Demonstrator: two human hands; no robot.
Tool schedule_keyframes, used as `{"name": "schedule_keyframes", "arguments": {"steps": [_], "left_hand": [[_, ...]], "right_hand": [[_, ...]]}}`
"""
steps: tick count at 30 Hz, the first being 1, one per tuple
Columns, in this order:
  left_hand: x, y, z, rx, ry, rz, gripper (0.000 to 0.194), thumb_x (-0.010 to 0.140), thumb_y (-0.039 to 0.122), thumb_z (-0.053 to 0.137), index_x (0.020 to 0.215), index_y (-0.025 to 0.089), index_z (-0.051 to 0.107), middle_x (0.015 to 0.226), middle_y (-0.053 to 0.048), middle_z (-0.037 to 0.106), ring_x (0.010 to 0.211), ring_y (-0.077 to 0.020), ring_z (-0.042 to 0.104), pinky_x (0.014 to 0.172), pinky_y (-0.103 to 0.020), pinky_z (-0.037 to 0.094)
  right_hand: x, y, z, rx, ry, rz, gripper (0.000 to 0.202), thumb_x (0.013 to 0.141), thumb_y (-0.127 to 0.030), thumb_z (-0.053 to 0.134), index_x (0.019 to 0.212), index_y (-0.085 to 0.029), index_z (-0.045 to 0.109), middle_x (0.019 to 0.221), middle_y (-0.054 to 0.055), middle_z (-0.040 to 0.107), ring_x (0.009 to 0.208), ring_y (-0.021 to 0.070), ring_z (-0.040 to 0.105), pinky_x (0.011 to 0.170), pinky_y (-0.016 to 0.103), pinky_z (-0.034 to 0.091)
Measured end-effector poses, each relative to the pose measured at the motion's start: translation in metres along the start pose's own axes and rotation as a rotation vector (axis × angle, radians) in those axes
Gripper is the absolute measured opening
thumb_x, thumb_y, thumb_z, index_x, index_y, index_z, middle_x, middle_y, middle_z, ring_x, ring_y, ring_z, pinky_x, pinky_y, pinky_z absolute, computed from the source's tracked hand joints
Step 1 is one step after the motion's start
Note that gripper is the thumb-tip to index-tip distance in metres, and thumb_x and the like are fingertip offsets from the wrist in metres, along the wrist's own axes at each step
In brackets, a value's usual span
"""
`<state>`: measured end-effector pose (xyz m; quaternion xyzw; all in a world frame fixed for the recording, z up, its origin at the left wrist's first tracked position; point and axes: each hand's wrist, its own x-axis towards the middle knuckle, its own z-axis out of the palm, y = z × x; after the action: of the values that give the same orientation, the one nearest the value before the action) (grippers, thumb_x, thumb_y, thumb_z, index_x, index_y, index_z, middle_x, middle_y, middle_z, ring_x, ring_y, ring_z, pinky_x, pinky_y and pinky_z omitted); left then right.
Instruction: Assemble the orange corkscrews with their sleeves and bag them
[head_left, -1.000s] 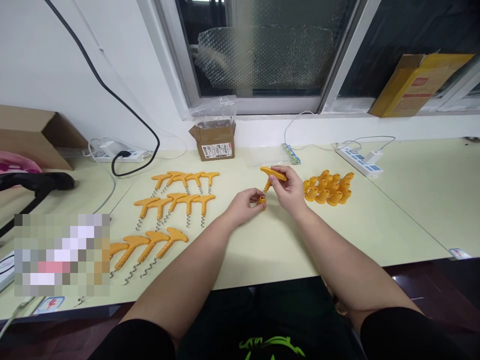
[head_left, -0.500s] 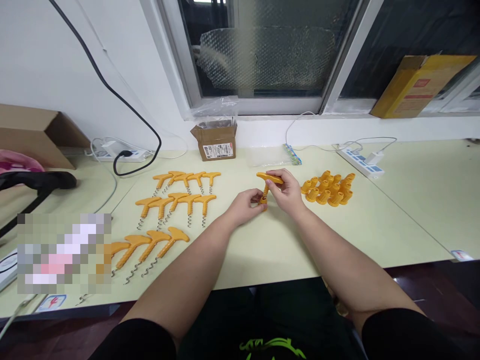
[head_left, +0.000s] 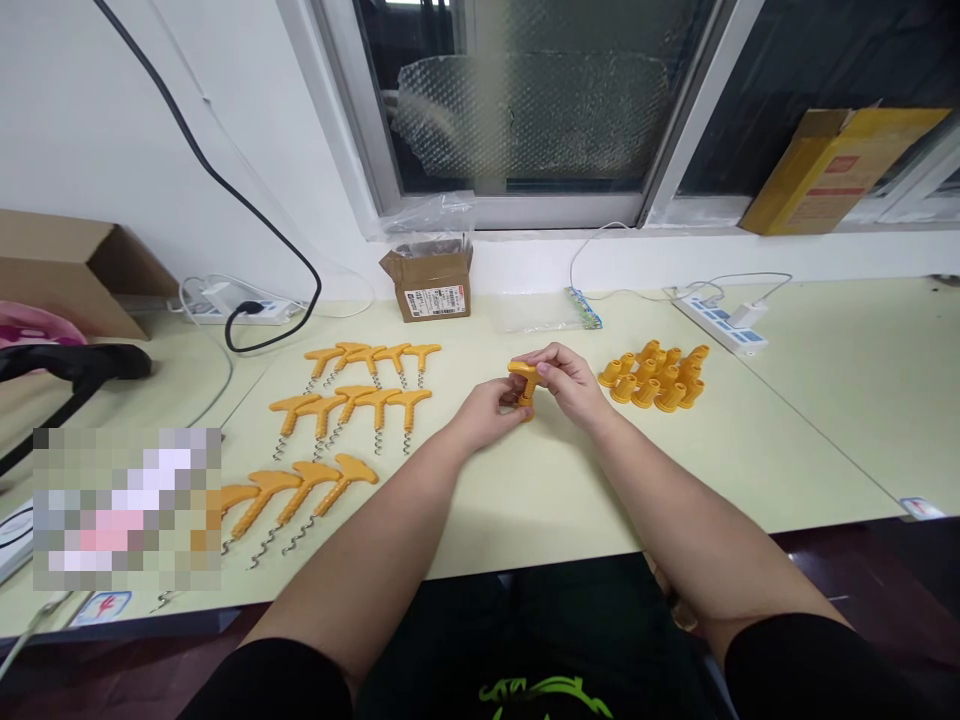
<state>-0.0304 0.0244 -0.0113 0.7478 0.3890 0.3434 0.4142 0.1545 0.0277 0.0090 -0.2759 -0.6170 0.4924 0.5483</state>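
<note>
At the middle of the table, my left hand (head_left: 487, 412) is closed around a small yellow sleeve (head_left: 526, 413), mostly hidden by the fingers. My right hand (head_left: 570, 380) grips the handle of a yellow T-shaped corkscrew (head_left: 528, 376), upright above the sleeve. Its metal spiral no longer shows, and the shaft meets the sleeve. To the left lie rows of yellow corkscrews (head_left: 352, 405) with bare metal spirals. A cluster of yellow sleeves (head_left: 649, 385) stands to the right of my right hand.
Behind my hands are a small cardboard box (head_left: 435, 285) and a clear plastic bag (head_left: 536, 312). Power strips lie at the back right (head_left: 724, 322) and back left. A black cable (head_left: 255, 210) hangs at the left. A blurred patch covers the near left corner.
My right hand has lowered and turned the corkscrew handle; the spiral visible before is now inside the sleeve or hidden. My left hand stays in place.
</note>
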Motion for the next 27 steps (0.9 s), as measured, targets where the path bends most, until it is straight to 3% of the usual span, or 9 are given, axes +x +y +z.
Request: {"name": "schedule_keyframes", "arguments": {"steps": [7, 11, 16, 22, 27], "left_hand": [[0.000, 0.001, -0.002, 0.034, -0.025, -0.046, 0.024, 0.082, 0.036, 0.073, 0.095, 0.017, 0.068, 0.094, -0.006, 0.074, 0.092, -0.0238, 0.072, 0.085, -0.035, 0.056], [0.000, 0.003, -0.003, 0.017, -0.040, -0.043, 0.024, 0.082, 0.037, 0.072, 0.094, 0.017, 0.068, 0.095, -0.006, 0.074, 0.093, -0.0240, 0.072, 0.086, -0.036, 0.055], [0.000, 0.003, -0.003, 0.024, -0.047, -0.047, 0.022, 0.082, 0.037, 0.072, 0.093, 0.018, 0.067, 0.093, -0.005, 0.074, 0.094, -0.0243, 0.072, 0.087, -0.036, 0.056], [0.000, 0.000, -0.001, -0.018, -0.012, -0.060, 0.027, 0.079, 0.033, 0.076, 0.100, 0.017, 0.068, 0.107, -0.010, 0.077, 0.102, -0.0263, 0.073, 0.095, -0.040, 0.056], [0.000, 0.002, -0.001, -0.001, -0.020, -0.089, 0.026, 0.080, 0.033, 0.076, 0.099, 0.017, 0.068, 0.104, -0.008, 0.077, 0.100, -0.0260, 0.073, 0.091, -0.039, 0.056]], "right_hand": [[0.002, 0.004, 0.005, 0.191, 0.031, 0.130, 0.033, 0.089, -0.054, 0.071, 0.103, -0.027, 0.059, 0.099, 0.002, 0.076, 0.081, 0.0167, 0.072, 0.079, 0.035, 0.058], [0.004, 0.003, 0.009, 0.255, 0.034, 0.153, 0.039, 0.086, -0.058, 0.073, 0.096, -0.027, 0.052, 0.086, -0.002, 0.074, 0.070, 0.0145, 0.068, 0.071, 0.031, 0.056], [0.006, 0.001, 0.010, 0.324, 0.008, 0.193, 0.039, 0.085, -0.055, 0.077, 0.091, -0.026, 0.051, 0.084, -0.002, 0.073, 0.067, 0.0132, 0.064, 0.066, 0.027, 0.054], [0.011, 0.002, 0.007, 0.431, 0.015, 0.239, 0.039, 0.084, -0.052, 0.078, 0.088, -0.026, 0.049, 0.078, -0.003, 0.069, 0.067, 0.0134, 0.062, 0.064, 0.026, 0.053], [0.011, 0.004, 0.008, 0.356, 0.004, 0.217, 0.041, 0.085, -0.056, 0.076, 0.089, -0.026, 0.048, 0.075, -0.004, 0.068, 0.065, 0.0131, 0.062, 0.062, 0.026, 0.052]]}}
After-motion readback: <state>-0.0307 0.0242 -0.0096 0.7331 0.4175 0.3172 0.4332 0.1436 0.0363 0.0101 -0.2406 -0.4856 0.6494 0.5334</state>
